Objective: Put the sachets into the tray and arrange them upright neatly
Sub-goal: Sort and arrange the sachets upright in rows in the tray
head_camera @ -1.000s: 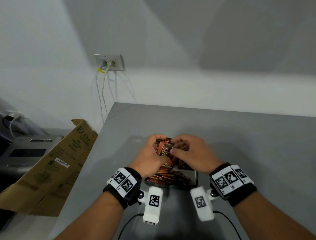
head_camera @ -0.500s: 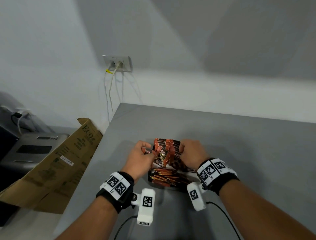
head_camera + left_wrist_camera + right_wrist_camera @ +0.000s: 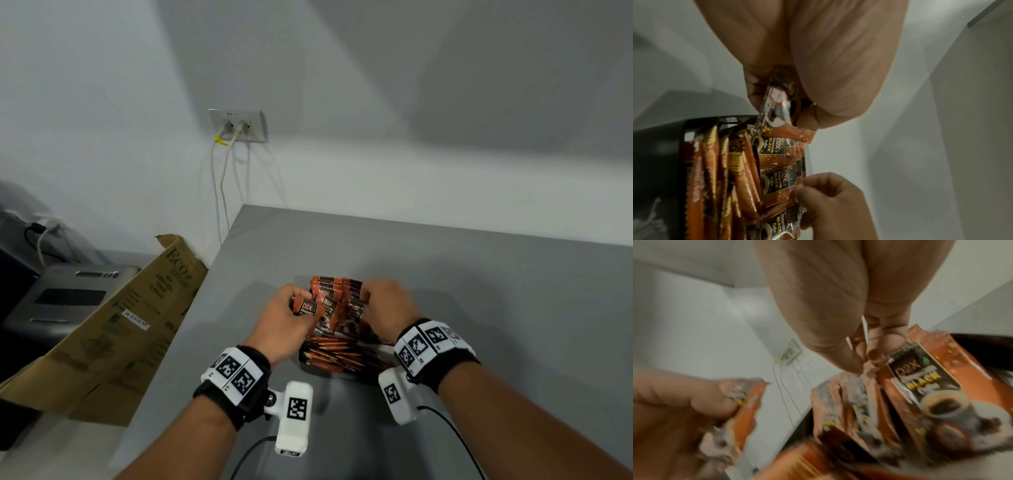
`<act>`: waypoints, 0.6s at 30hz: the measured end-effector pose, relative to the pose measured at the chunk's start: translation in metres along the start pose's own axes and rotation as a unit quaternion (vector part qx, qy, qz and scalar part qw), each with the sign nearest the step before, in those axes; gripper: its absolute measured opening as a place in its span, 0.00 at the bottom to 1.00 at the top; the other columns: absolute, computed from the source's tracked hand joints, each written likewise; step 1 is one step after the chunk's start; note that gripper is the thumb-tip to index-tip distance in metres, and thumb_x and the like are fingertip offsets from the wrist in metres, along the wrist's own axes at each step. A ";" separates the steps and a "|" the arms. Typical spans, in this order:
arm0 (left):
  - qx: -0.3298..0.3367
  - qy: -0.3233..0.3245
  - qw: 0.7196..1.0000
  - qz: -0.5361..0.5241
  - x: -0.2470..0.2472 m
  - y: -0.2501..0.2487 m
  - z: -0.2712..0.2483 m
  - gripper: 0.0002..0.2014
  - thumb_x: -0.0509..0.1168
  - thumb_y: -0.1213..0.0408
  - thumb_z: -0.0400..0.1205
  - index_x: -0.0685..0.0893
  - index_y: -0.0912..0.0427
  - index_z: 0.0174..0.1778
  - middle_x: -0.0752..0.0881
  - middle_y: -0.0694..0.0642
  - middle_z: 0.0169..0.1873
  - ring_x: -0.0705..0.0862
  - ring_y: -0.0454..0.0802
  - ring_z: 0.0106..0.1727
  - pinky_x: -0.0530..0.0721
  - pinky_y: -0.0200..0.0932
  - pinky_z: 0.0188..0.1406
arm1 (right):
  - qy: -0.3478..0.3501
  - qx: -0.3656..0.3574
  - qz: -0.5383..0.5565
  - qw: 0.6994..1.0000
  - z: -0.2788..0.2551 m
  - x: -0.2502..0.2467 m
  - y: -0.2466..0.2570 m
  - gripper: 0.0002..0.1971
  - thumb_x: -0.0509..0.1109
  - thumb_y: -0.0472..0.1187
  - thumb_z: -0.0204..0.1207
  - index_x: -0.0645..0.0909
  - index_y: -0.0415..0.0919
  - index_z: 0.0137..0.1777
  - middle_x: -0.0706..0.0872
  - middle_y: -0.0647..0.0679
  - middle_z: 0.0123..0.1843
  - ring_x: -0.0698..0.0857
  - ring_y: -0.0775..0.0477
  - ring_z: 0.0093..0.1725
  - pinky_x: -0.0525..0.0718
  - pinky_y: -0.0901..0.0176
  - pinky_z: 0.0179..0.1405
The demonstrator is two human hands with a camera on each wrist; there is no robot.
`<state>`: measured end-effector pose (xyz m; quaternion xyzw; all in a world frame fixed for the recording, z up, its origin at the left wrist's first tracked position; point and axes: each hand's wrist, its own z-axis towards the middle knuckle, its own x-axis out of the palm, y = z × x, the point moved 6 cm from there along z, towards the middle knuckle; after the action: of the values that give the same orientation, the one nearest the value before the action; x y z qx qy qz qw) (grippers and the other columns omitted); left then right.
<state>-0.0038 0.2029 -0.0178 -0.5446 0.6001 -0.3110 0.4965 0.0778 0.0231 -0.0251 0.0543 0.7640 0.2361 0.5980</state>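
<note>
Behind each bare hand sits a black wristband (image 3: 236, 383) faced with white panels of black square markers; a white marked camera block (image 3: 293, 416) trails a black cable (image 3: 455, 442).

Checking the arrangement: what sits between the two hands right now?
In the head view, upright orange sachets fill the gap between the left hand and right hand, each gripping some.

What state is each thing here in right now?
Left hand: fingers pinching one sachet, lifted beside the row.
Right hand: fingers curled on the upright sachets.
Upright sachets: standing in the tray, fanned unevenly.
Stick sachets: lying flat in front.
Wall socket: two cables plugged in.
</note>
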 end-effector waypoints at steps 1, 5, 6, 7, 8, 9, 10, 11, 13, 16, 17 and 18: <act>0.002 0.003 1.000 -0.005 0.001 -0.001 0.000 0.13 0.67 0.77 0.79 0.81 0.55 0.52 0.91 0.55 0.42 0.91 0.50 0.37 0.89 0.49 0.40 | -0.014 -0.005 0.022 1.000 -0.001 -0.006 0.001 0.06 0.67 0.33 0.75 0.83 0.43 0.42 0.86 0.48 0.46 0.84 0.46 0.44 0.84 0.54 0.45; 0.026 0.015 0.999 -0.023 0.011 -0.008 0.004 0.19 0.65 0.81 0.74 0.81 0.53 0.53 0.91 0.60 0.44 0.89 0.60 0.41 0.88 0.63 0.45 | 0.016 -0.068 0.176 0.982 -0.018 -0.025 0.029 0.04 0.74 0.41 0.75 0.88 0.50 0.47 0.89 0.57 0.44 0.87 0.59 0.45 0.84 0.68 0.48; 0.033 0.020 0.999 -0.021 0.014 -0.010 0.005 0.20 0.66 0.80 0.73 0.81 0.52 0.53 0.90 0.62 0.45 0.89 0.60 0.41 0.87 0.64 0.46 | 0.039 -0.083 0.199 0.976 -0.022 -0.026 0.037 0.05 0.75 0.41 0.74 0.89 0.51 0.48 0.90 0.57 0.43 0.87 0.61 0.43 0.83 0.72 0.46; 0.039 0.024 0.999 -0.017 0.017 -0.011 0.006 0.20 0.68 0.79 0.73 0.81 0.51 0.53 0.90 0.62 0.45 0.89 0.60 0.42 0.87 0.63 0.47 | 0.049 -0.093 0.208 0.972 -0.024 -0.028 0.043 0.06 0.76 0.39 0.73 0.89 0.51 0.48 0.90 0.57 0.42 0.88 0.62 0.42 0.82 0.74 0.43; 0.042 0.023 0.999 -0.013 0.018 -0.012 0.008 0.20 0.69 0.78 0.72 0.81 0.51 0.53 0.90 0.62 0.46 0.89 0.59 0.42 0.87 0.61 0.47 | 0.041 -0.097 0.203 0.974 -0.022 -0.031 0.046 0.07 0.76 0.36 0.73 0.90 0.51 0.46 0.91 0.56 0.40 0.88 0.61 0.40 0.82 0.75 0.41; 0.042 0.012 0.999 -0.011 0.016 -0.010 0.009 0.20 0.71 0.78 0.73 0.80 0.50 0.53 0.90 0.61 0.46 0.89 0.58 0.44 0.88 0.59 0.48 | 0.022 -0.094 0.187 0.978 -0.019 -0.033 0.046 0.08 0.76 0.35 0.73 0.90 0.50 0.45 0.90 0.56 0.39 0.88 0.60 0.39 0.81 0.75 0.39; 0.039 -0.007 0.999 -0.011 0.012 -0.009 0.011 0.20 0.71 0.78 0.74 0.79 0.50 0.53 0.89 0.60 0.46 0.89 0.57 0.46 0.88 0.56 0.49 | 0.004 -0.084 0.168 0.982 -0.015 -0.035 0.044 0.08 0.75 0.34 0.73 0.89 0.49 0.45 0.89 0.56 0.38 0.87 0.60 0.39 0.81 0.74 0.39; 0.031 -0.030 0.999 -0.011 0.007 -0.006 0.012 0.19 0.70 0.79 0.75 0.78 0.50 0.52 0.88 0.58 0.46 0.88 0.55 0.47 0.88 0.52 0.48 | -0.006 -0.071 0.151 0.986 -0.010 -0.035 0.041 0.08 0.74 0.34 0.74 0.89 0.48 0.46 0.89 0.57 0.38 0.87 0.60 0.39 0.81 0.74 0.38; 0.014 -0.057 0.998 0.005 -0.004 0.000 0.011 0.17 0.67 0.78 0.78 0.77 0.49 0.51 0.86 0.54 0.48 0.85 0.50 0.49 0.83 0.40 0.46 | 0.005 -0.048 0.125 0.991 0.001 -0.028 0.037 0.07 0.72 0.33 0.76 0.88 0.46 0.47 0.89 0.55 0.41 0.88 0.57 0.41 0.81 0.72 0.38; 0.003 -0.058 0.998 0.038 -0.012 0.012 0.010 0.14 0.68 0.73 0.80 0.78 0.49 0.52 0.85 0.51 0.49 0.84 0.45 0.51 0.78 0.34 0.44 | 0.038 -0.040 0.078 0.995 0.011 -0.011 0.038 0.07 0.71 0.32 0.77 0.85 0.45 0.47 0.88 0.52 0.46 0.87 0.51 0.47 0.80 0.67 0.42; -0.001 -0.057 0.997 0.045 -0.014 0.016 0.009 0.13 0.69 0.72 0.79 0.78 0.48 0.51 0.85 0.51 0.49 0.84 0.46 0.52 0.78 0.35 0.46 | 0.051 -0.041 0.061 0.996 0.012 -0.004 0.040 0.06 0.71 0.32 0.77 0.85 0.45 0.47 0.88 0.51 0.48 0.86 0.50 0.48 0.80 0.65 0.44; -0.005 -0.056 0.997 0.050 -0.014 0.021 0.008 0.13 0.69 0.71 0.79 0.79 0.49 0.51 0.86 0.51 0.49 0.85 0.47 0.52 0.79 0.36 0.47 | 0.063 -0.041 0.048 0.996 0.013 0.001 0.043 0.06 0.71 0.32 0.77 0.85 0.44 0.47 0.88 0.50 0.49 0.86 0.50 0.49 0.80 0.63 0.46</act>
<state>-0.0044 0.2226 -0.0355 -0.5329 0.5994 -0.2520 0.5416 0.0813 0.0650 -0.0102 0.0511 0.7860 0.2989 0.5388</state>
